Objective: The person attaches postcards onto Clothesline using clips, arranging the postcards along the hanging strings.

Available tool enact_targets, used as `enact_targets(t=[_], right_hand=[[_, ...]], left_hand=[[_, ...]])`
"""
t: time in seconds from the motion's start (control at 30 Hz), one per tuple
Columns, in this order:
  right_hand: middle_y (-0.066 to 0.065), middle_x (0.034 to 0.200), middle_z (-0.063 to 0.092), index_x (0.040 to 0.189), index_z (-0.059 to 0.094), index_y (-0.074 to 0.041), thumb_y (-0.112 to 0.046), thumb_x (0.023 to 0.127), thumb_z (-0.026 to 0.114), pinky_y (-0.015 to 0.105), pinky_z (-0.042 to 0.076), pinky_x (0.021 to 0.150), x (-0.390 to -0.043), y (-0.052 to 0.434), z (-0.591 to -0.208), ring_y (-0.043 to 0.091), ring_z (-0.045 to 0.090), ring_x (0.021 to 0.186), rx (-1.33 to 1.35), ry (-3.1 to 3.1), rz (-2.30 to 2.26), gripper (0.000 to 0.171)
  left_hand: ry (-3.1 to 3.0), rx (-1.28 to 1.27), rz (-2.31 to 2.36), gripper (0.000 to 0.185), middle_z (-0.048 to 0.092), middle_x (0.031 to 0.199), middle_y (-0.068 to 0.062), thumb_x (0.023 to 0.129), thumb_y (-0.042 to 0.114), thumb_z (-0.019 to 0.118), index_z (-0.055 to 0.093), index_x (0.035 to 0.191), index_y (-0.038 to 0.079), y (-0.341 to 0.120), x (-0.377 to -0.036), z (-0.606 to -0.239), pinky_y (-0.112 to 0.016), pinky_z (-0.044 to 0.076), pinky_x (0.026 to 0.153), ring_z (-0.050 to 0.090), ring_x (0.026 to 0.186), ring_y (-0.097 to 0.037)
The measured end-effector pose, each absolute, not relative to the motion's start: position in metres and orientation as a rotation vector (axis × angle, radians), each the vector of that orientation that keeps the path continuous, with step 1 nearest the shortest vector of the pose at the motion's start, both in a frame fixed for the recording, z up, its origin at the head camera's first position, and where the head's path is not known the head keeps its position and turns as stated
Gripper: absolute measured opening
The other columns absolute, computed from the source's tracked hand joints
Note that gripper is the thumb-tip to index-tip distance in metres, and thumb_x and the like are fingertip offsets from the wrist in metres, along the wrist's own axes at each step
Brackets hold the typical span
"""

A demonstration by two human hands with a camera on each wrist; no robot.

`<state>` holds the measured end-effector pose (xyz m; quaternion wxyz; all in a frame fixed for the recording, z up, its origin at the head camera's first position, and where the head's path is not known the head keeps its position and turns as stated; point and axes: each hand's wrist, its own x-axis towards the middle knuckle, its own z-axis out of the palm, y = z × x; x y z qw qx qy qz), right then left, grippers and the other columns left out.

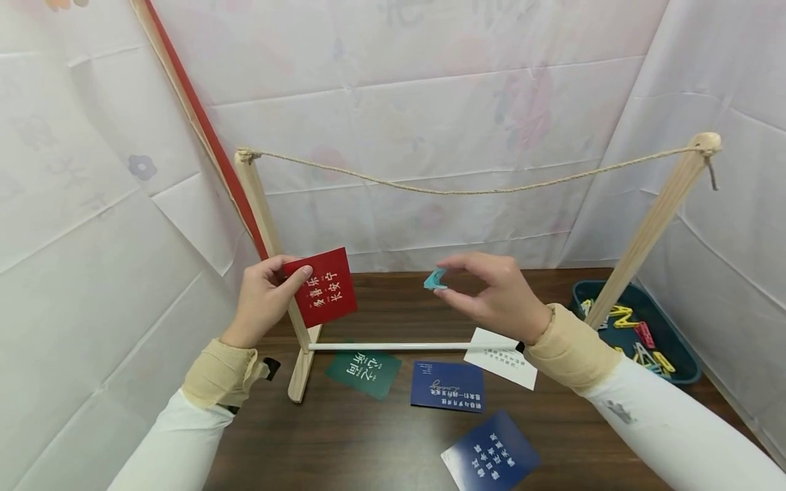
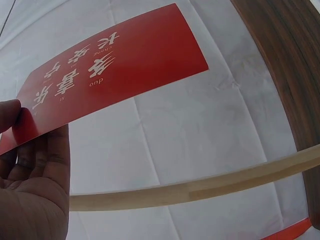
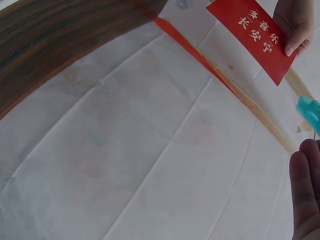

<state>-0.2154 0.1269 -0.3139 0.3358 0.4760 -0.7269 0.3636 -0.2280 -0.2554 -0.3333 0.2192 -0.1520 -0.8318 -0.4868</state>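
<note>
Left hand: your left hand (image 1: 263,300) sits left of centre in the head view, thumb and fingers pinching the left edge of the red card (image 1: 321,286); the left wrist view shows the thumb (image 2: 7,116) on the card's face.
Red card: you hold it upright and a little tilted, in front of the left wooden post (image 1: 265,225), its white characters facing you.
Right hand: your right hand (image 1: 497,292) is at the centre of the frame, fingertips curled and pinching a small teal clip (image 1: 434,279); whether the clip's mouth is spread, I cannot tell.
Gap between hands: the clip and the card's right edge are apart, with the dark table behind them.
Rope: a tan rope (image 1: 467,189) sags between the tops of the left post and the right wooden post (image 1: 653,225), above both your hands and touching neither.
Crossbar: a white rod (image 1: 393,346) runs low along the table from the left post's base towards your right wrist.
Cards on the table: below the rod lie a green card (image 1: 364,372), a dark blue card (image 1: 447,386), a white card (image 1: 500,357) partly under your right wrist, and a second blue card (image 1: 491,455) at the lower edge.
Clip bin: a dark tray (image 1: 678,344) at the right edge holds yellow, red and pale clips.
Table: brown wood grain (image 1: 368,443), with white sheeting all round it.
</note>
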Motion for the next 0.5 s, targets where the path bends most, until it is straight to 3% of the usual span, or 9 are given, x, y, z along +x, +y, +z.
enact_targets(t=[0.13,0.5], right_hand=[[0.006,0.097,0.082,0.111,0.078,0.0,0.007,0.076,0.093,0.039,0.065,0.08,-0.215,0.122,-0.308,0.023,0.081,0.089,1.233,-1.917,0.935,0.039],[0.009,0.098,0.082,0.11,0.077,0.001,0.004,0.079,0.092,0.04,0.066,0.08,-0.22,0.107,-0.298,0.025,0.082,0.09,1.267,-1.901,0.903,0.034]], left_hand=[[-2.306,-0.43,-1.335,0.018,0.077,0.099,-0.03,0.103,0.008,0.074,0.076,0.11,-0.008,-0.257,-0.229,-0.332,-0.018,0.06,0.067,0.069,0.075,-0.003],[-2.299,-0.418,-1.323,0.018,0.077,0.097,-0.027,0.102,0.009,0.075,0.076,0.109,-0.008,-0.259,-0.231,-0.328,-0.018,0.06,0.066,0.069,0.073,-0.003]])
